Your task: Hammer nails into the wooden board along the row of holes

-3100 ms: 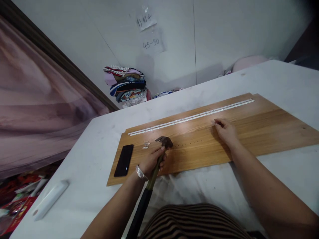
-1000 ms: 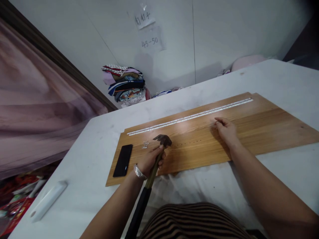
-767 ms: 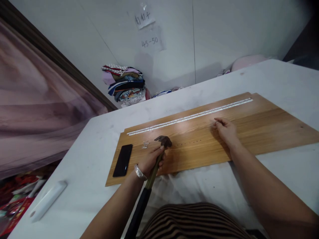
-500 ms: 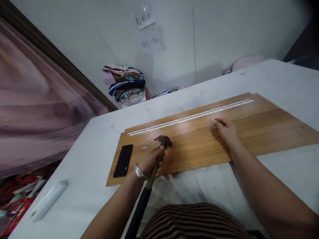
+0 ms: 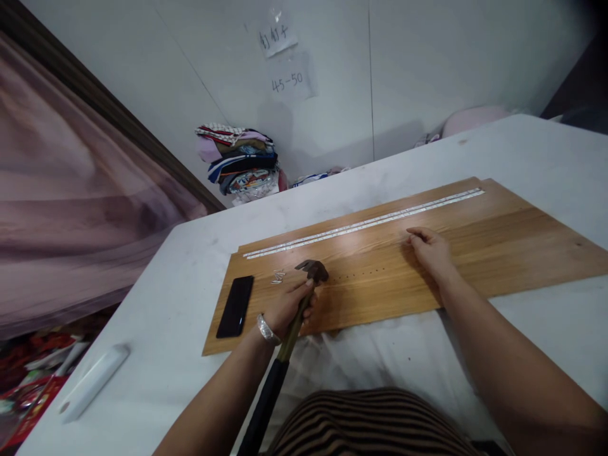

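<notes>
My left hand [image 5: 289, 305] is wrapped round a claw hammer [image 5: 311, 271], high on its shaft near the head. The black grip points down toward my body, and the head is over the wooden board [image 5: 365, 303]. Just left of the head lie several loose nails [image 5: 278, 277]. A row of small dark dots [image 5: 363, 273] runs along the board to the right of the hammer. Over the board's right part, my right hand [image 5: 433, 254] is closed with thumb and fingertips together; whatever it may pinch is too small to make out.
Two pale marked strips [image 5: 365, 223] run along the board's far side. A black phone [image 5: 235, 307] lies at its left end. On the white surface [image 5: 156, 329] rests a long white object [image 5: 95, 383]. Folded clothes [image 5: 242, 158] are stacked by the wall; a pink curtain [image 5: 85, 177] hangs left.
</notes>
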Demonstrator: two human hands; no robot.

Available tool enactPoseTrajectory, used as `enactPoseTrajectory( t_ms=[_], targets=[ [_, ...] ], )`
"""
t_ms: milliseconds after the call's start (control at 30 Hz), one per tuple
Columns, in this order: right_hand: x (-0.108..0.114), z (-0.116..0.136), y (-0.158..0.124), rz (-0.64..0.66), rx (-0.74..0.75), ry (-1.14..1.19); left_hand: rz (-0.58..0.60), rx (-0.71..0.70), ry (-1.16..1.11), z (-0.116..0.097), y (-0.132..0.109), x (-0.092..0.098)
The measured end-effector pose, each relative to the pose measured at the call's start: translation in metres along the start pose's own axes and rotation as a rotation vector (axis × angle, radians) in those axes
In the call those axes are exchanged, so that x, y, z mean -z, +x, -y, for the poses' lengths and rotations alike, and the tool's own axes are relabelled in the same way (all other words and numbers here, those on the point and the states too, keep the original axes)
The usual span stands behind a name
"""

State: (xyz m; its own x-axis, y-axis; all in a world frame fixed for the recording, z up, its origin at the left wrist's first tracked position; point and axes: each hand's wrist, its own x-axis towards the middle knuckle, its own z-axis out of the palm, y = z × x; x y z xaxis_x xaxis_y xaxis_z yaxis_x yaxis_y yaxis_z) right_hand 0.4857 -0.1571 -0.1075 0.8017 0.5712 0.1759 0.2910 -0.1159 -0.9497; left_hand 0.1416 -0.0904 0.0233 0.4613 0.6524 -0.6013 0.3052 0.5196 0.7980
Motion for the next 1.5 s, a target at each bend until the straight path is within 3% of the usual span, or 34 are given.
enactPoseTrajectory(
  t_ms=[1500],
  targets=[
    [0.0021,0.0093,-0.0029,0.043,-0.018,-0.045,0.017,0.009,-0.018,-0.0009,0.0020,0.0014]
  ],
)
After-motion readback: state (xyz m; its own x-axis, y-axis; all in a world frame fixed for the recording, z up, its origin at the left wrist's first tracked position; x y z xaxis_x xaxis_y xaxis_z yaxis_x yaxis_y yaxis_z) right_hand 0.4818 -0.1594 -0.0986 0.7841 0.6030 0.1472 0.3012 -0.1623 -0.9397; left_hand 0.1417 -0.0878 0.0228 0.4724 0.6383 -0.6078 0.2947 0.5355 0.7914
